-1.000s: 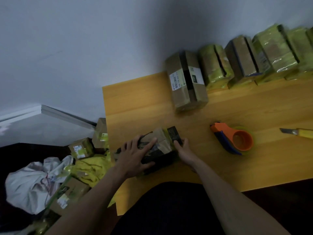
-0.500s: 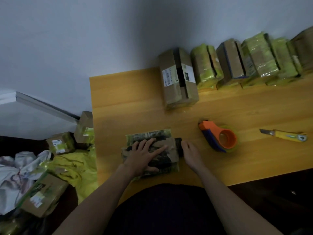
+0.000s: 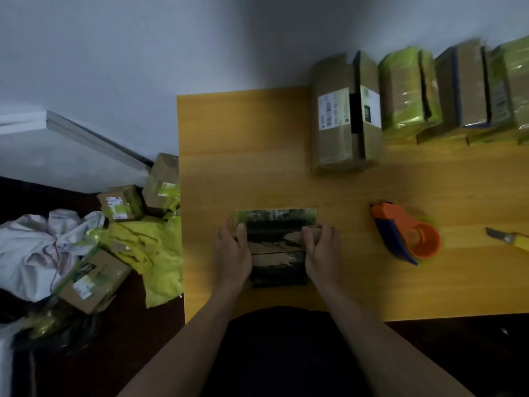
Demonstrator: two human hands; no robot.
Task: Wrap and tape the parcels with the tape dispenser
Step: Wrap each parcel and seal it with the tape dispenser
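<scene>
The parcel (image 3: 275, 247) lies flat on the wooden table (image 3: 257, 156), near the front edge and directly ahead of the person's torso. Its top face is dark, with torn brown patches and a greenish film along the far edge. The picture is dim and slightly blurred, so finer surface detail cannot be read.

The left hand (image 3: 232, 255) grips the left end of the parcel: the thumb lies over the top face and the fingers curl around the far left corner. The right hand (image 3: 323, 255) grips the right end in a mirrored pose, thumb on the top face, fingers wrapped over the far right corner. Both forearms extend from the bottom of the view and converge on the parcel, wrists roughly level with its near edge.

The tape dispenser (image 3: 406, 233), orange with a blue handle, lies on the table to the right of the parcel, apart from the right hand. A yellow-handled utility knife (image 3: 509, 239) lies further right, at the frame edge.

A row of boxes stands along the wall at the back of the table. The nearest, a brown labelled box (image 3: 345, 113), stands at the left end of the row; the others (image 3: 409, 93) are partly wrapped in yellow-green film.

On the floor to the left of the table lie several small cartons (image 3: 120, 203), a yellow cloth (image 3: 148, 247) and a pale crumpled sheet (image 3: 31, 247).
</scene>
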